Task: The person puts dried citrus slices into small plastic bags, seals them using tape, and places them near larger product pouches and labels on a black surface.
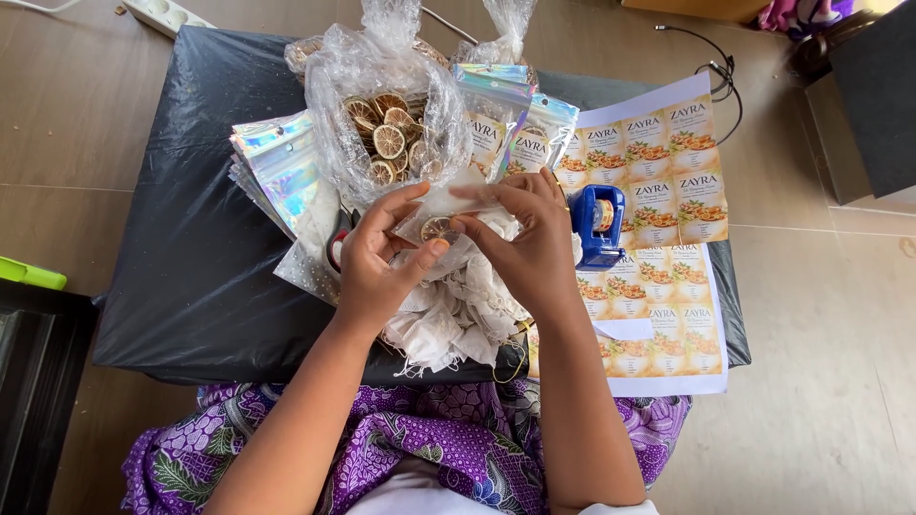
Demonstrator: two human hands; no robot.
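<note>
Nearest you, just past your purple patterned lap, a heap of small white mesh sachets [458, 310] lies on the black-covered table [191, 238]. Above that heap you hold one white sachet [448, 205] between both hands, its mouth pulled open, with a dried orange slice [437, 228] showing at its lower edge. The sachet is thin, pale and slightly see-through.

Your left hand [377, 262] is partly closed, thumb and forefinger pinching the sachet's left edge, the other fingers curled under it. Your right hand [525, 238] is likewise pinched on the right edge, fingers bent, palm turned down over the heap. Neither hand is released; both grip the same sachet.

Just right of the sachet stands a blue tape dispenser [597, 224], touching the sheet beneath it. That sheet of printed labels [668, 238] spreads to the right of the sachet, rectangular stickers in orange and cream set in rows on white backing, running from near you to the table's far side.

Left of the sachet lies a stack of shiny holographic pouches [277, 167], flat and fanned. Beyond the sachet sits a clear plastic bag of dried orange slices [386, 124], crumpled and open at the top. Just right of that bag, two holographic pouches already bearing labels [520, 124] stand upright, leaning against it.
</note>
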